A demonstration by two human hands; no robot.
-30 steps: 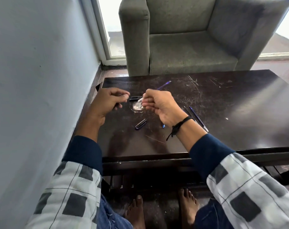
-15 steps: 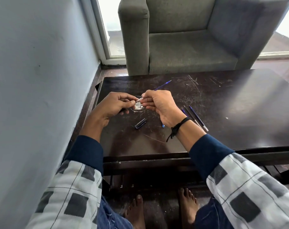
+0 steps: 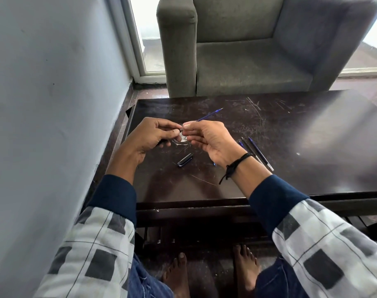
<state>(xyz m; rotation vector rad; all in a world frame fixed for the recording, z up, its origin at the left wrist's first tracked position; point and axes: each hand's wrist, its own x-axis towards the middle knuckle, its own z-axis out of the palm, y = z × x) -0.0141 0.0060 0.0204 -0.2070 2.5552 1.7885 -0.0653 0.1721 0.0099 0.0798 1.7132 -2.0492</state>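
Over the dark table (image 3: 291, 151) my two hands meet fingertip to fingertip. My left hand (image 3: 151, 135) has its fingers curled round a small dark pen part that is mostly hidden. My right hand (image 3: 211, 140) pinches a thin blue pen refill (image 3: 210, 114), whose far end sticks out beyond the fingers toward the back right. Where the two pieces join is hidden by my fingers. A dark pen cap (image 3: 185, 160) lies on the table just below my hands.
Two thin pens (image 3: 258, 153) lie side by side to the right of my right wrist. A small clear round mark or piece (image 3: 181, 143) sits under my hands. A grey armchair (image 3: 248, 61) stands behind the table, a wall (image 3: 54, 104) is close on the left.
My left hand has moved right and closed the gap to my right hand. The dark part it holds now meets the refill end at my fingertips.
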